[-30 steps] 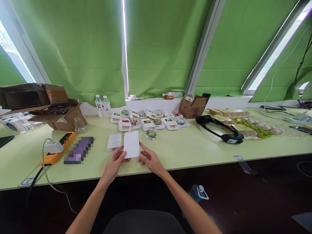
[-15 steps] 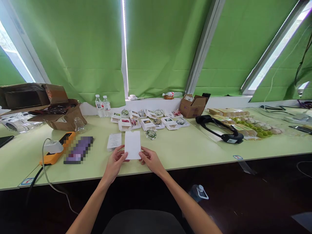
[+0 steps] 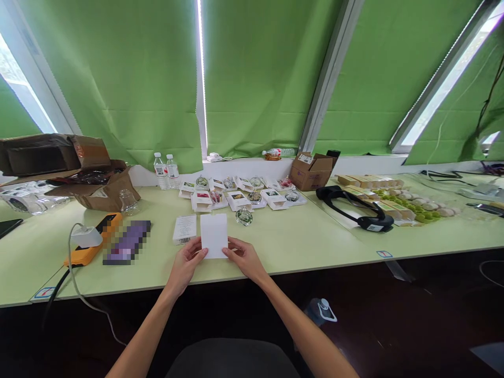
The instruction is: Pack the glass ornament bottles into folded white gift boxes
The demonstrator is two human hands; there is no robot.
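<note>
Between my two hands is a flat white cardboard piece [image 3: 214, 236], plain on the side that faces me. My left hand [image 3: 188, 262] pinches its lower left edge, thumb in front and fingers behind. At the lower right edge my right hand [image 3: 244, 260] grips it the same way. Whether it is a folded box or a card, I cannot tell. Just left of it lies a white printed box [image 3: 185, 229] with a barcode. A round clear glass ornament or bottle [image 3: 244, 216] sits just beyond my right hand.
Several white boxes [image 3: 238, 200] with picture labels and glass pieces lie behind. A black headset [image 3: 356, 210] and egg cartons [image 3: 417, 205] are at right. Left are a phone [image 3: 128, 241], an orange power strip [image 3: 94, 247], water bottles [image 3: 161, 170] and cardboard boxes [image 3: 98, 194].
The white cardboard piece has tilted slightly and its top edge now looks notched. My right thumb has shifted a little left onto its face. Everything else is unmoved.
</note>
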